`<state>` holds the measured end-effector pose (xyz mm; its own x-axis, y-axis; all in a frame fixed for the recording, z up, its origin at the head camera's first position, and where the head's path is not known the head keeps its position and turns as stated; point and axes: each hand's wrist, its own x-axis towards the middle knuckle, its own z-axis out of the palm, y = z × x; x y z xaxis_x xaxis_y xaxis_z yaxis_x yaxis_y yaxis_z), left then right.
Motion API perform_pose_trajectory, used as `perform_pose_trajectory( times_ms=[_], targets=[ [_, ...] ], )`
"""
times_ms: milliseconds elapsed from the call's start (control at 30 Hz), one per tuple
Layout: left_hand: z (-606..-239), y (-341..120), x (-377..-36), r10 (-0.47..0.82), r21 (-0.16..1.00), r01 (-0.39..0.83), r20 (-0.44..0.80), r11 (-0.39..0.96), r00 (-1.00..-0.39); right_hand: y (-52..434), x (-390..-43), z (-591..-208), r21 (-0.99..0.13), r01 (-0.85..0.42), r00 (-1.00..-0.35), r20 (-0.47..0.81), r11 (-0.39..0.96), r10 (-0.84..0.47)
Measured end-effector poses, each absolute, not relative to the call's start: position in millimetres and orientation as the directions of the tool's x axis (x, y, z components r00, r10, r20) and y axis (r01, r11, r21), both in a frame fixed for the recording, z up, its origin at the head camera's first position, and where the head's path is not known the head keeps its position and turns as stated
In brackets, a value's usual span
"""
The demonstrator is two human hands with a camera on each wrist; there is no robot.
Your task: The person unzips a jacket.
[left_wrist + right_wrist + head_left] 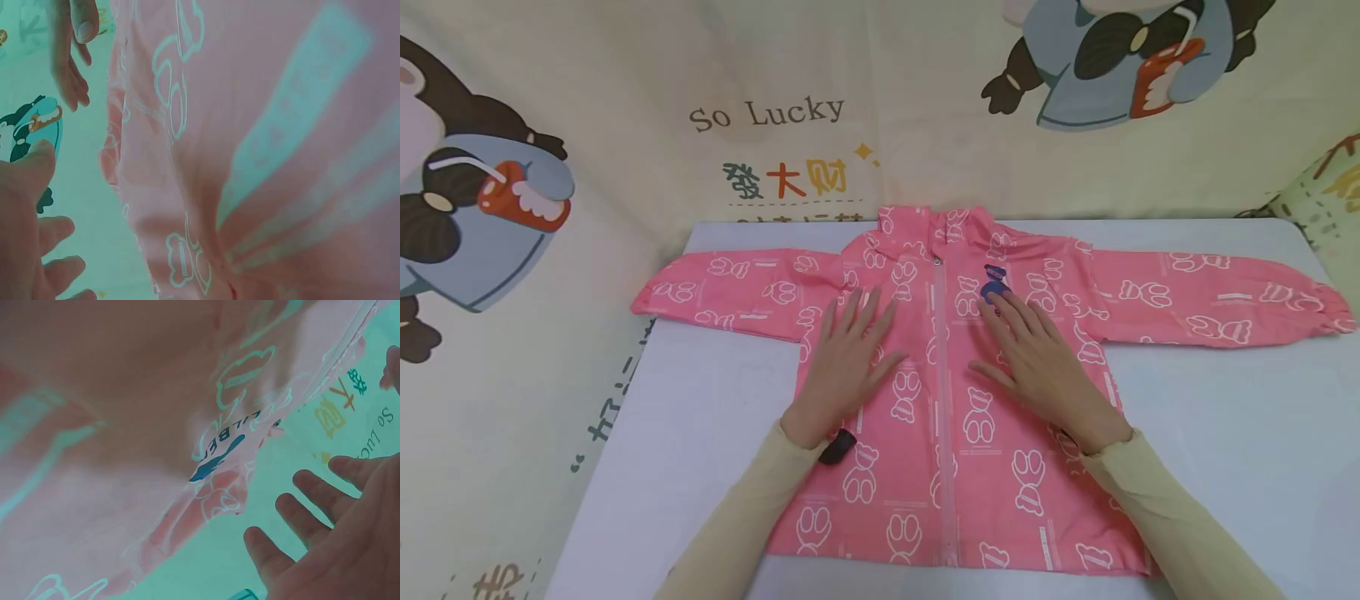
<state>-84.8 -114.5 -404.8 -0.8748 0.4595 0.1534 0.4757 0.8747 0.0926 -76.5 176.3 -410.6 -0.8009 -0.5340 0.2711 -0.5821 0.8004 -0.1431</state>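
Note:
A pink zip-up jacket point(917, 467) with white bear outlines is spread flat, front up, its sleeves stretched out to both sides. Its zipper point(946, 417) runs closed down the middle. My left hand point(853, 358) is over the chest panel left of the zipper, fingers straight and spread. On the other side my right hand point(1041, 362) reaches over the panel, fingertips right at the dark blue bear print point(995, 283). In the right wrist view the fingers point(312, 512) are extended beside the cloth. Neither hand grips anything.
The jacket lies on a white table point(700, 408). Behind and to the left hangs a cream cloth point(775, 50) with cartoon figures and lettering. A small black wrist device point(838, 447) shows at the left cuff. The right sleeve point(1217, 296) extends toward the table's right side.

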Motion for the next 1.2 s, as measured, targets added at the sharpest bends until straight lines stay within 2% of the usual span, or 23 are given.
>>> perform_pose_trajectory(
  times_ms=[400, 667, 867, 1200],
  targets=[
    [-398.1, -105.3, -104.8, 0.496, 0.129, 0.532, 0.233, 0.837, -0.837, 165.4, -95.7, -402.6, -0.155, -0.563, -0.822, 0.211, 0.812, -0.530],
    [-394.2, -101.3, -118.7, 0.508, 0.150, 0.554, 0.259, 0.819, -0.821, 155.9, -106.9, -401.3, -0.156, -0.600, -0.793, 0.245, 0.785, -0.557],
    [-390.7, -100.5, -131.8, 0.521, 0.209, 0.583, 0.288, 0.785, -0.804, 148.4, -113.8, -402.6, -0.156, -0.593, -0.800, 0.221, 0.790, -0.558],
    [-386.1, -98.0, -151.2, 0.524, 0.196, 0.574, 0.257, 0.795, -0.812, 137.9, -133.4, -401.4, -0.195, -0.588, -0.805, 0.244, 0.785, -0.541]
  ],
)
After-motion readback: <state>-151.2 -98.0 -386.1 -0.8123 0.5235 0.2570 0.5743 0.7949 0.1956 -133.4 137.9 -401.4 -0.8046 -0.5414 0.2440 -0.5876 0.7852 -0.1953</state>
